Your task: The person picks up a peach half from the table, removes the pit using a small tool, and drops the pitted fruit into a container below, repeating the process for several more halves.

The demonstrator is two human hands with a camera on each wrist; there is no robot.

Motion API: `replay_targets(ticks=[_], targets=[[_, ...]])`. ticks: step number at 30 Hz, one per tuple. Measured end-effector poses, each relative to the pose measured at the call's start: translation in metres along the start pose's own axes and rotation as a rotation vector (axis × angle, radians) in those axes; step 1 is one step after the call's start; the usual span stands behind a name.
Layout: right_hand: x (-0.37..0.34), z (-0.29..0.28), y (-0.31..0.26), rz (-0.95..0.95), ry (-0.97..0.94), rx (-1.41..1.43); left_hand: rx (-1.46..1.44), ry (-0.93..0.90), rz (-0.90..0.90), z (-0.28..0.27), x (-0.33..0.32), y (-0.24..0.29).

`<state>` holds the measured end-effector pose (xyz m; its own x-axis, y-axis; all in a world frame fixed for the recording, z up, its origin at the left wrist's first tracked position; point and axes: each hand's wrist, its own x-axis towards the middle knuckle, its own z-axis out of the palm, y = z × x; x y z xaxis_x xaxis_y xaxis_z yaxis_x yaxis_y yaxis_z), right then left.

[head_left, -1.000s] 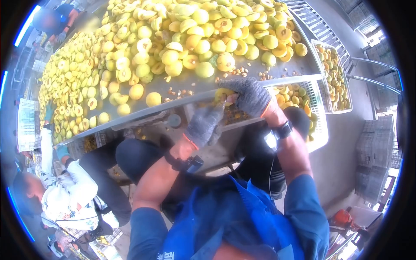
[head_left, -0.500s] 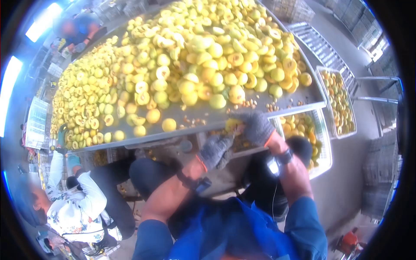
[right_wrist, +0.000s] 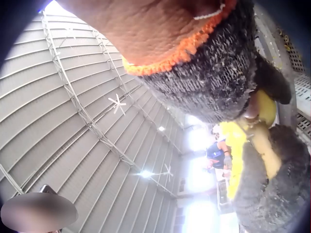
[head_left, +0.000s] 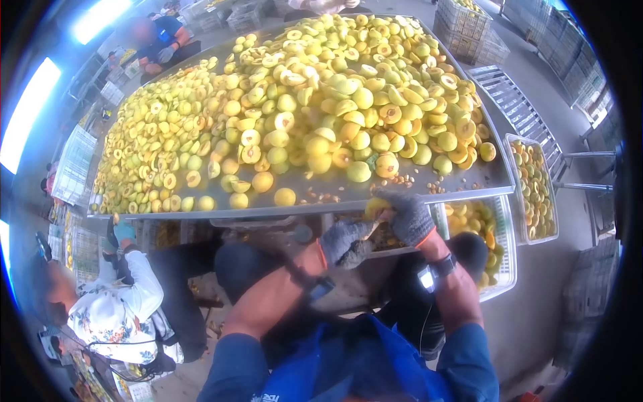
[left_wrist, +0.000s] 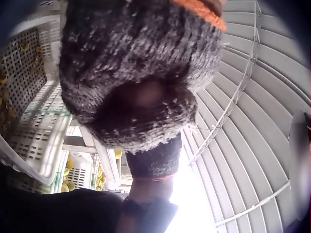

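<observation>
My right hand (head_left: 407, 218), in a grey knit glove with an orange cuff, grips a yellow peach (head_left: 375, 207) just off the table's near edge. In the right wrist view a bare fingertip (right_wrist: 252, 108) lies against the peach (right_wrist: 267, 108). Below and to the left, my gloved left hand (head_left: 345, 242) is curled close to the fruit. A narrow pale piece (right_wrist: 266, 149) lies between its fingers, pointing at the peach; I cannot tell its kind. The left wrist view shows the curled glove (left_wrist: 141, 63) from near, its fingers covering what they hold.
A metal table (head_left: 321, 207) bears a heap of whole and halved peaches (head_left: 268, 120), with small stones (head_left: 402, 181) near its front. White crates of peaches stand beside my right knee (head_left: 511, 268) and farther right (head_left: 554, 221). Another person (head_left: 120, 301) sits at the left; one (head_left: 157, 40) works farther back.
The head view has tilted up, showing more of the table's far side. Both my hands stay together at the peach. The person at left has drawn their hands together.
</observation>
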<state>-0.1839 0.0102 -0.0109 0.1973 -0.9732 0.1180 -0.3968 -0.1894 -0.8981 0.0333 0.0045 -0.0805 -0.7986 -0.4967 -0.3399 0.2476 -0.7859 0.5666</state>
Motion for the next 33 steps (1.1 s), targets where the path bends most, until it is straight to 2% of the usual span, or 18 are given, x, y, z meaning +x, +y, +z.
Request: replay_targets(ticks=[1,3,4,5,6,8,10,13,16,19,22,25,28,31,33], targets=[[-0.001,0.002,-0.002,-0.018,0.034,0.009,0.007,-0.002,0.008,-0.003,-0.001,0.000],[0.006,-0.005,-0.003,-0.116,-0.060,-0.076,0.030,0.041,0.042,0.004,-0.004,0.008],[0.009,-0.007,-0.002,-0.155,-0.108,-0.116,0.237,0.119,0.064,0.012,-0.006,0.015],[0.011,-0.006,0.003,-0.151,-0.065,-0.128,0.444,0.202,0.069,0.020,-0.008,0.022],[0.011,-0.001,0.010,-0.132,-0.024,-0.142,0.840,0.300,0.066,0.024,-0.008,0.031],[0.011,0.001,0.012,-0.058,0.035,-0.133,1.293,0.406,0.263,0.025,0.000,0.034],[0.009,0.005,-0.001,0.051,0.055,-0.069,1.353,0.482,0.659,0.027,0.004,0.021],[0.008,0.006,-0.003,0.143,-0.019,-0.009,1.430,0.587,0.569,0.044,0.005,0.015],[0.009,0.010,0.011,-0.081,0.045,-0.135,1.126,0.430,0.665,0.040,0.009,0.020],[0.011,0.006,0.010,-0.059,0.009,-0.085,1.048,0.328,0.593,0.056,-0.001,0.035],[0.012,-0.004,-0.002,0.021,-0.074,-0.042,0.833,0.327,0.441,0.037,0.008,0.027],[0.012,-0.010,-0.001,0.138,-0.139,0.124,0.621,0.290,0.097,0.044,-0.011,0.044],[0.013,-0.010,0.002,0.085,-0.138,0.100,0.571,0.304,-0.006,0.067,-0.020,0.062],[0.010,-0.011,0.009,0.035,-0.158,0.114,0.701,0.263,0.106,0.091,-0.026,0.070],[0.010,-0.016,0.009,0.066,-0.227,0.151,0.766,0.265,0.141,0.095,-0.026,0.070]])
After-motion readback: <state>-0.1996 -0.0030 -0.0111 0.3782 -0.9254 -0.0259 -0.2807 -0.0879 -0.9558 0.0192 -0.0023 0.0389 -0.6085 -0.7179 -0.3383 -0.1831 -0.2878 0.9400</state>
